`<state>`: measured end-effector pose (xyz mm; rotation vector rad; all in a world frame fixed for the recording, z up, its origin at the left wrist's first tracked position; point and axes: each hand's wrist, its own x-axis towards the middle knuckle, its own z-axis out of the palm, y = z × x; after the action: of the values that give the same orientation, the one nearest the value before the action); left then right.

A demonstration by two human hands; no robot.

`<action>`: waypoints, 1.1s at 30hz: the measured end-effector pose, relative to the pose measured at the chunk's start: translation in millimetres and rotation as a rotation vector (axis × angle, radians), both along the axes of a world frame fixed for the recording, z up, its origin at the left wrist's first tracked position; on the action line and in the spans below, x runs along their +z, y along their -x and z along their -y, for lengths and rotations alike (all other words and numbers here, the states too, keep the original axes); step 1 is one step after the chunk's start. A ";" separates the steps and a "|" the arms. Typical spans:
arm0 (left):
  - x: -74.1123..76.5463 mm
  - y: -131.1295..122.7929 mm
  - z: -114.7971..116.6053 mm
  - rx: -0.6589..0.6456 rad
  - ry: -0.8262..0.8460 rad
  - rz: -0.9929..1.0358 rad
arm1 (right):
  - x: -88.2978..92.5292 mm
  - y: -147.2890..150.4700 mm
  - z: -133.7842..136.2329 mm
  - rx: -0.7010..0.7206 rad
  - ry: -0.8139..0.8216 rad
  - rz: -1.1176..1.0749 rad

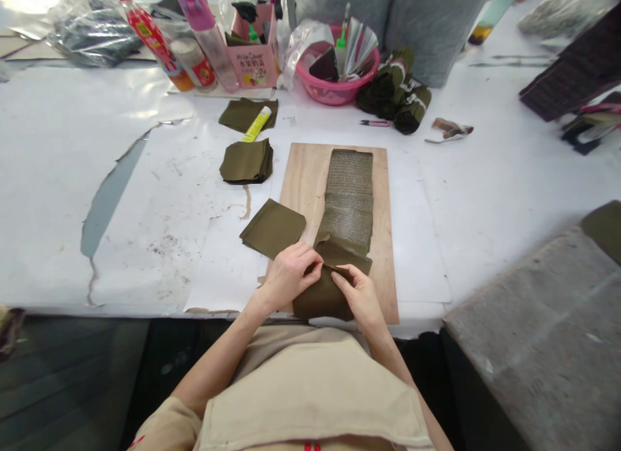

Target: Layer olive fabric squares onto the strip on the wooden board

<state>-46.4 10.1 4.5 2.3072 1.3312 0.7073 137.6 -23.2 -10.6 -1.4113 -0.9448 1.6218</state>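
Note:
Between my two hands is an olive-brown fabric piece (323,300), its upper edge pinched at two points. My left hand (295,273) grips that edge on the left, thumb and fingers pressed together. On the right, my right hand (358,294) pinches the same edge between thumb and fingers. The piece hangs over the near end of a wooden board (383,244). Up the board lies an overlapping row of olive pieces (349,179) with a greyish, speckled surface. Beside my left hand rests a small stack of olive fabric pieces (274,228), partly over the board's left edge.
More stacked fabric pieces (245,161) lie left of the board, near a yellow tube (257,124). At the back stand a pink basin (334,92), a pink box (252,63), bottles and dark fabric rolls (412,108). A grey-topped surface (543,321) adjoins on the right.

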 end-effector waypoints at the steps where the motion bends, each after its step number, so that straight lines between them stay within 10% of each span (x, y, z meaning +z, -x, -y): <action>1: 0.5 1.0 0.6 0.011 0.039 0.041 | -1.0 -0.9 0.4 -0.009 -0.019 0.012; 8: 4.1 1.6 4.9 0.028 0.228 0.343 | -3.4 -4.8 1.1 -0.027 -0.026 0.072; 21: -1.4 -14.3 3.1 -0.120 -0.233 -0.153 | 1.6 1.2 0.2 0.020 -0.140 0.184; 33: -3.7 -15.7 4.2 0.022 0.143 0.207 | -2.1 0.8 8.3 0.031 -0.027 0.019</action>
<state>-30.7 5.9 0.8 2.0498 1.2705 0.8067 136.8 -31.5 -12.7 -1.4022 -1.0008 1.6152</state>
